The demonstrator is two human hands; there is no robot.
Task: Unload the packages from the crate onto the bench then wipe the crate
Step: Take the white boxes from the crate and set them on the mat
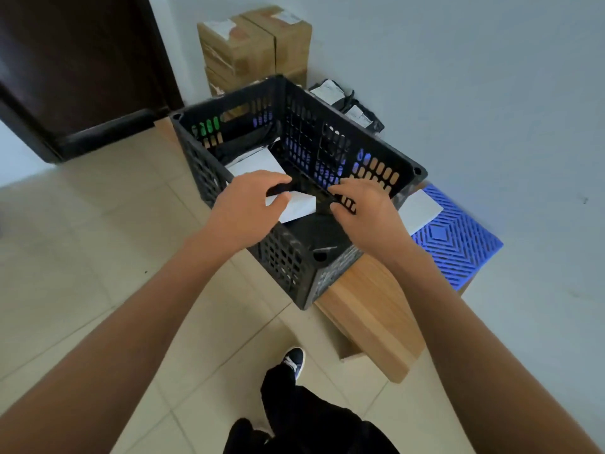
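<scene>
Cardboard boxes point(253, 47) stand behind the black crate point(343, 149) set cornerwise on the wooden surface point(370, 309), where both hands, left point(244, 209) and right point(366, 211), pinch a black package point(307, 194) inside it.

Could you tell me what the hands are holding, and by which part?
Both hands grip a black package inside the crate, by its upper edge.

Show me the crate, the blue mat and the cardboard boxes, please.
crate point(327, 139): head view, on its far inner wall.
blue mat point(455, 237): head view, on its bare ribbed top, right of the crate.
cardboard boxes point(248, 47): head view, on the front of the stack.
</scene>
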